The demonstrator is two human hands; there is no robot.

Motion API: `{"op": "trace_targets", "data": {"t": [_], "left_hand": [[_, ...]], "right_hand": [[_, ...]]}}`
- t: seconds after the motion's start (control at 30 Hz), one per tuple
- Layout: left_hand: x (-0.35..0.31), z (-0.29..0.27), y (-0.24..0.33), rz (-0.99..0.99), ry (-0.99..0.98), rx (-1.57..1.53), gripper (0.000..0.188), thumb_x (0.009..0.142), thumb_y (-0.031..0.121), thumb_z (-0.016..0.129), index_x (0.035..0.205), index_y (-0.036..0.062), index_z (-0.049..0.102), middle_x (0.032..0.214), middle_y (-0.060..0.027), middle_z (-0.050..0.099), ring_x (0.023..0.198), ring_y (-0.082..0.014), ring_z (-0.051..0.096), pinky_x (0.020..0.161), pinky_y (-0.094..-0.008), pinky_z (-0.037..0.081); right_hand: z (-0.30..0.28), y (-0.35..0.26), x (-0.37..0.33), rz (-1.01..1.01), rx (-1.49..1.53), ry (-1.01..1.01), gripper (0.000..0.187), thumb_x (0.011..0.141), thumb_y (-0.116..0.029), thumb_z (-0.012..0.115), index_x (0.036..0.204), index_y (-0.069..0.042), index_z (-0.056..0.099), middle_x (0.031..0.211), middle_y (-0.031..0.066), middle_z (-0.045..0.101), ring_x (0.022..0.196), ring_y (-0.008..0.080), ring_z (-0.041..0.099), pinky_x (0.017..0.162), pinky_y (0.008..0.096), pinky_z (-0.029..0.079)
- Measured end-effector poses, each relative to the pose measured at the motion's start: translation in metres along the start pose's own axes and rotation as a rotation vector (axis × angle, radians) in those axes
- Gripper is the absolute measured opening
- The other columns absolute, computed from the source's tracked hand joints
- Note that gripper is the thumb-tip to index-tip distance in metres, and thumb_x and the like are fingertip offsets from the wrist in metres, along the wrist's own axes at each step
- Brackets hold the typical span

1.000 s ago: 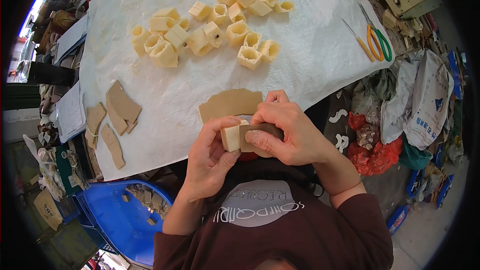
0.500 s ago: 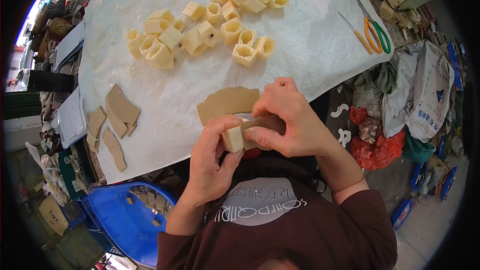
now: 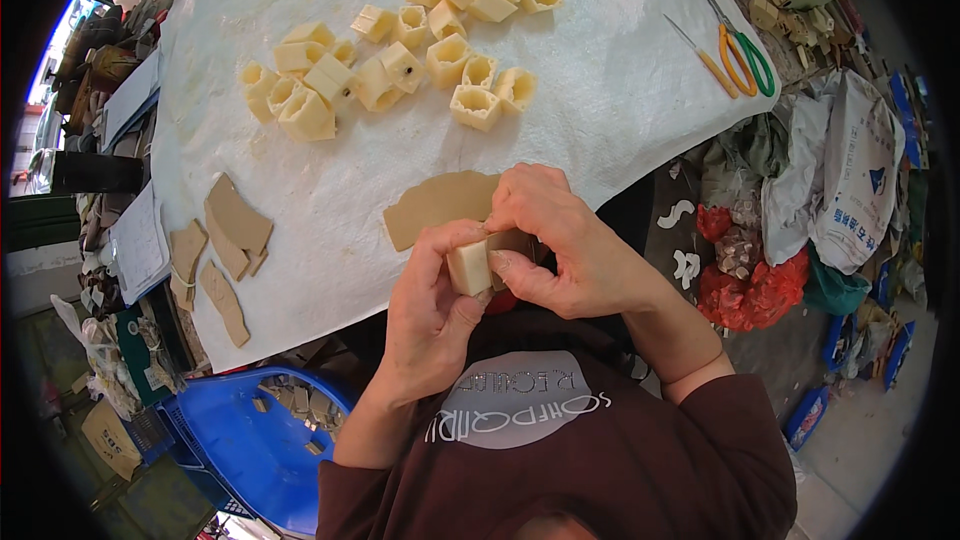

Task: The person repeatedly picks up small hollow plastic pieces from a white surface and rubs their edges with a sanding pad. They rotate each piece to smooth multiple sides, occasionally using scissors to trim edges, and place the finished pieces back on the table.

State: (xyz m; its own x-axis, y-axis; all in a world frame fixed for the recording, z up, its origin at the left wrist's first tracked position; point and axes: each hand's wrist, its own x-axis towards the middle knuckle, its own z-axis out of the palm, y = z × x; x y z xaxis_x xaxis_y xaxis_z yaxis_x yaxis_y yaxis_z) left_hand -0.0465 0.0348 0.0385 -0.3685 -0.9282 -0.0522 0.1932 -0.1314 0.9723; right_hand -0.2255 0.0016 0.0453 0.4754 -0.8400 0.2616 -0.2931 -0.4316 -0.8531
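My left hand is closed around a small cream block, thumb at its near edge and fingers along its far left side. Against the block's right side my right hand pinches a tan sheet piece between thumb and fingers, so most of that piece is covered. A larger tan sheet with a wavy edge lies flat on the white cloth just beyond my hands. More cut tan pieces rest at the cloth's left side.
Many hollow cream blocks are grouped across the far cloth. A pointed tool and scissors with orange and green handles lie far right. A blue basin with small scraps stands lower left; bags sit at the right.
My right hand has drawn a little up and left, closer to the block, and less of the tan piece shows. The block stands more upright in my left hand. The whole view has shifted slightly.
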Motion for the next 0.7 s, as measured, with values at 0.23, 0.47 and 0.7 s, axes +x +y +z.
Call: {"op": "trace_targets", "data": {"t": [0.23, 0.47, 0.7], "left_hand": [[0.006, 0.000, 0.007, -0.044, 0.083, -0.041, 0.043, 0.083, 0.005, 0.060, 0.119, -0.0018, 0.039, 0.114, -0.0085, 0.047, 0.105, -0.0164, 0.049, 0.085, -0.0304, 0.045], [0.008, -0.010, 0.003, 0.074, 0.080, -0.211, 0.035, 0.081, -0.007, 0.055, 0.112, 0.0024, 0.043, 0.112, -0.0094, 0.047, 0.108, -0.0191, 0.048, 0.092, -0.0340, 0.041], [0.011, -0.020, -0.011, 0.303, 0.144, -0.019, 0.020, 0.079, -0.003, 0.064, 0.096, -0.0005, 0.056, 0.106, -0.0149, 0.057, 0.098, -0.0204, 0.056, 0.078, -0.0302, 0.050]], "right_hand": [[0.007, 0.001, -0.004, 0.011, 0.018, 0.031, 0.051, 0.064, -0.011, 0.067, 0.112, -0.007, 0.048, 0.102, 0.0101, 0.047, 0.099, 0.0286, 0.044, 0.091, 0.0404, 0.028], [0.009, -0.013, -0.008, -0.149, -0.193, 0.260, 0.061, 0.062, -0.020, 0.075, 0.116, -0.011, 0.049, 0.112, 0.0132, 0.046, 0.101, 0.0295, 0.045, 0.085, 0.0439, 0.031], [0.039, -0.008, -0.023, 0.655, 0.640, -0.230, 0.053, 0.067, -0.016, 0.078, 0.111, -0.004, 0.051, 0.106, 0.0071, 0.048, 0.087, 0.0133, 0.051, 0.066, 0.0256, 0.043]]}}
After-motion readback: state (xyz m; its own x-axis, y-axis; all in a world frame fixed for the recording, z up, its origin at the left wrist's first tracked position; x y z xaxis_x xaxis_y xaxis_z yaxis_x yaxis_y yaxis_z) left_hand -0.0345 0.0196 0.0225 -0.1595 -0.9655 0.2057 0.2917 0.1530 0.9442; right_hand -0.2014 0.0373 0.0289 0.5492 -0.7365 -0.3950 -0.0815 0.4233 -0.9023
